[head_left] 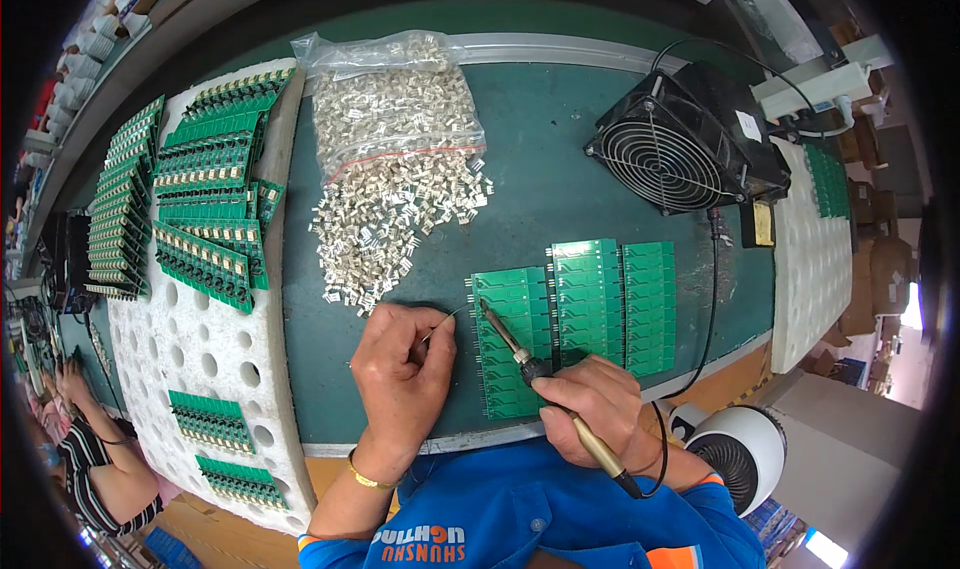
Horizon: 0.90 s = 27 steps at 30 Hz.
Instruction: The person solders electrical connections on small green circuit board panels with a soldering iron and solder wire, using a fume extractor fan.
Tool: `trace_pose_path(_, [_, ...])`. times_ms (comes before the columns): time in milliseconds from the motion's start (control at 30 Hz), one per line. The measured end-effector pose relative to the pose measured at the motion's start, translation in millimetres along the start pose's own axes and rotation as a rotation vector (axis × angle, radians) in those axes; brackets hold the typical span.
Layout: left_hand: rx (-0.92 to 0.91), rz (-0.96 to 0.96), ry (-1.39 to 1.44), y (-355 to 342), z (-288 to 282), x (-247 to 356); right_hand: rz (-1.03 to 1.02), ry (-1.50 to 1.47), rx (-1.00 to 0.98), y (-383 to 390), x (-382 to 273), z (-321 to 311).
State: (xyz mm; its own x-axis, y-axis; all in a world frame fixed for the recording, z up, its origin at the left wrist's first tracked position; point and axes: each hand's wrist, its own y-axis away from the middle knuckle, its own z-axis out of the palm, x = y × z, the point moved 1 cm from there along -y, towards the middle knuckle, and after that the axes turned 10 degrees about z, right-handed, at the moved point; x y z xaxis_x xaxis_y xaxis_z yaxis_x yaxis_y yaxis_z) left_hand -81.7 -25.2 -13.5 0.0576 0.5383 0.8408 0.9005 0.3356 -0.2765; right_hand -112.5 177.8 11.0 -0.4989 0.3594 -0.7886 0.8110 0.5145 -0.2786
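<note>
My right hand [598,404] is closed round a soldering iron [525,357], its tip resting at the upper left part of a green circuit board panel [510,394]. In a pinch, my left hand [405,369] holds a thin length of solder wire [456,312] that reaches toward the left edge of the same panel. Two more green panels, a middle one [583,299] and a right one [650,309], lie beside it. Just beyond my left hand, small white connectors [375,239] spill from a clear plastic bag [395,109].
A black fan [670,159] with a round grille stands at the back right, its cable running down to the table edge. Left, a white foam board [195,369] carries stacks of populated circuit boards [210,169]. Another foam board [810,259] lies right. A co-worker's arm [105,424] shows far left.
</note>
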Motion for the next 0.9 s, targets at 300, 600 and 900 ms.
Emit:
trace_pose_path(300, [-0.009,-0.003,-0.015,0.1,0.1,1.0,-0.005,-0.009,0.002,-0.4,-1.2,-0.2])
trace_pose_path(600, [-0.008,0.013,-0.030,1.5,1.0,-0.9,-0.012,0.011,0.000,0.0,-2.1,-1.8])
trace_pose_path(900, [0.057,-0.039,0.090,3.2,-4.3,-6.5,-0.011,0.009,0.030,-2.3,0.3,-7.3])
